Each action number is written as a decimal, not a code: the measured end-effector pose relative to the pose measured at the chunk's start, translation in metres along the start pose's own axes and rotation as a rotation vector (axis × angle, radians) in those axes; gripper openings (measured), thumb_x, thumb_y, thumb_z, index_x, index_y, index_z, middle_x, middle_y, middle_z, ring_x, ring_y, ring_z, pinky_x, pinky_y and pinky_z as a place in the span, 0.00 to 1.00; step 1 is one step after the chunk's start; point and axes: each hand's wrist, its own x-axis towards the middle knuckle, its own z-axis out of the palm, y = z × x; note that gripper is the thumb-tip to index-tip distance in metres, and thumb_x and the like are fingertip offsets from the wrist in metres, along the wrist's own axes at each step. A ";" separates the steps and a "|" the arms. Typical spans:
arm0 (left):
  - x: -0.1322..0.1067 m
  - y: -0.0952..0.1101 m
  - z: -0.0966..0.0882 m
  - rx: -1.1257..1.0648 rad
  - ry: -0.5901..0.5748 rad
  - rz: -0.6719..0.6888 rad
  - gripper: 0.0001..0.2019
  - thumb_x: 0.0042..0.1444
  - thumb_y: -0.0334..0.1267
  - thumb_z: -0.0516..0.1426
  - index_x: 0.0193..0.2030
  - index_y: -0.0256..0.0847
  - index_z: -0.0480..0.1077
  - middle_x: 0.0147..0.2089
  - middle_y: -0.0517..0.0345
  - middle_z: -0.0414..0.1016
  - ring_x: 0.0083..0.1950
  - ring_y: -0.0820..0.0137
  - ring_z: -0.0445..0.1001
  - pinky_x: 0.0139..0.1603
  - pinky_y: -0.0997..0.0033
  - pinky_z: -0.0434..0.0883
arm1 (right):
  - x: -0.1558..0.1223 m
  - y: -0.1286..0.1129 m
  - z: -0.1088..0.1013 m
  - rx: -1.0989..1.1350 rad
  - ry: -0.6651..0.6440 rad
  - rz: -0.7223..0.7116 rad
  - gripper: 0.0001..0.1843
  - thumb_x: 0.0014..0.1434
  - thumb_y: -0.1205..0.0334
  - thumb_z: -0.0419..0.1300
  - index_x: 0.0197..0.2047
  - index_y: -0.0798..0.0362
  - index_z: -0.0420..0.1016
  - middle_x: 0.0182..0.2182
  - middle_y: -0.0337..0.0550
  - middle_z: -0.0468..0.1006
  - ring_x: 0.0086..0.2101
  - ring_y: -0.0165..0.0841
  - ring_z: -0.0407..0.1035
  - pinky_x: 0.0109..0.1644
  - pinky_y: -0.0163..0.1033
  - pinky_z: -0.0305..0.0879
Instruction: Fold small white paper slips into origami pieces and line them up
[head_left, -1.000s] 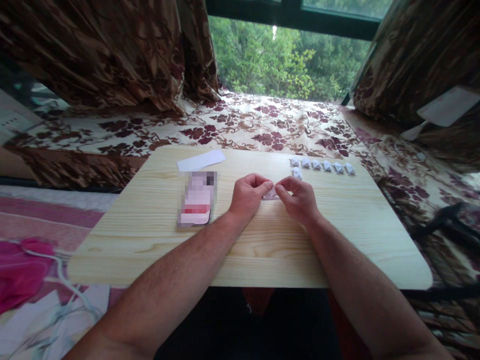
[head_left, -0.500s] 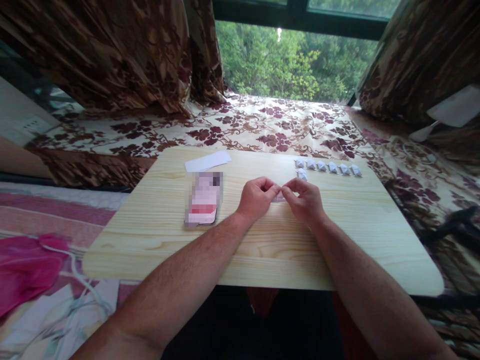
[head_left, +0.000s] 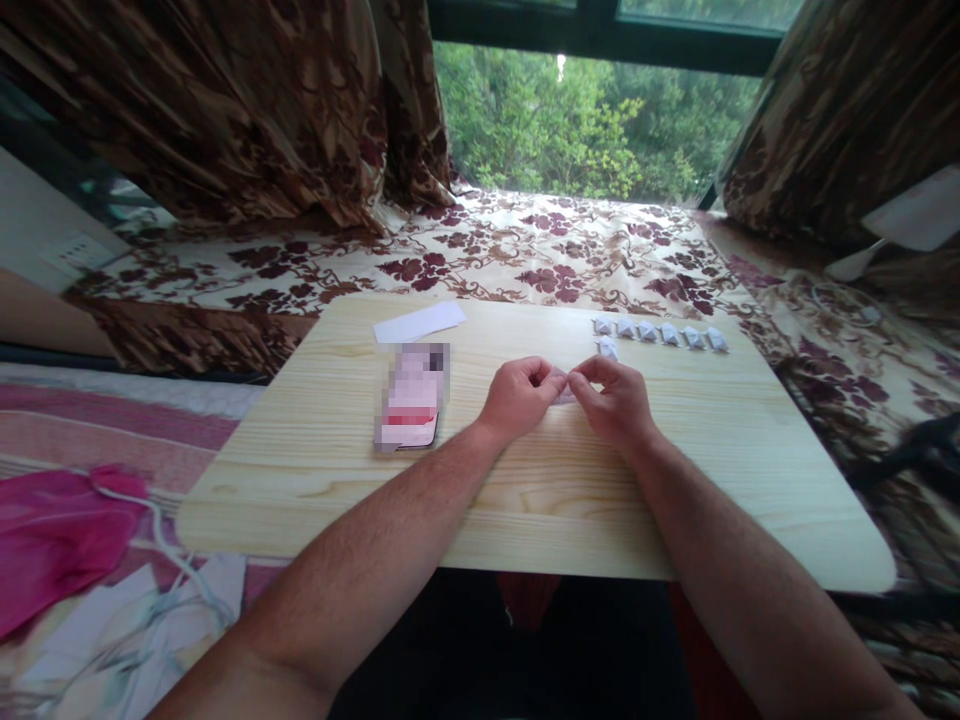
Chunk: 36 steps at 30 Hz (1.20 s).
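My left hand (head_left: 523, 393) and my right hand (head_left: 613, 398) meet above the middle of the wooden table (head_left: 525, 505). Between their pinched fingertips is a small piece of white paper (head_left: 561, 398), mostly covered by the fingers, so its exact shape is hard to make out. Just behind my right hand sits one small folded white paper piece (head_left: 607, 347). Beyond it a row of several similar folded paper pieces (head_left: 649, 331) runs along the far right part of the table.
A phone (head_left: 411, 395), blurred by pixels, lies left of my hands. White paper strips (head_left: 420, 321) rest behind it. At lower left are a pink cloth (head_left: 67, 540), a white cable (head_left: 161, 525) and loose papers (head_left: 105, 615). A flowered cloth (head_left: 540, 245) covers the window ledge.
Both hands keep pinching the paper in nearly the same place, with only slight finger movement. The whole view has shifted slightly.
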 end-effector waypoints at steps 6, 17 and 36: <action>0.001 -0.001 -0.001 -0.038 -0.012 -0.039 0.14 0.53 0.43 0.62 0.23 0.38 0.67 0.22 0.64 0.65 0.26 0.75 0.60 0.28 0.71 0.58 | -0.001 -0.002 -0.001 -0.006 -0.008 -0.014 0.07 0.56 0.62 0.61 0.28 0.53 0.78 0.25 0.39 0.80 0.27 0.30 0.72 0.29 0.33 0.63; 0.000 0.004 -0.001 -0.208 -0.118 -0.045 0.16 0.48 0.47 0.67 0.33 0.38 0.72 0.28 0.63 0.71 0.29 0.75 0.66 0.30 0.73 0.61 | 0.004 0.004 -0.001 0.206 0.043 0.115 0.07 0.55 0.59 0.63 0.29 0.53 0.76 0.24 0.39 0.78 0.25 0.31 0.70 0.31 0.36 0.65; 0.003 0.001 -0.002 -0.247 -0.010 -0.083 0.13 0.48 0.43 0.67 0.27 0.39 0.68 0.23 0.65 0.67 0.25 0.76 0.61 0.26 0.74 0.57 | 0.007 0.003 -0.004 0.403 -0.137 0.219 0.07 0.51 0.60 0.66 0.28 0.54 0.76 0.22 0.39 0.79 0.24 0.29 0.70 0.31 0.35 0.64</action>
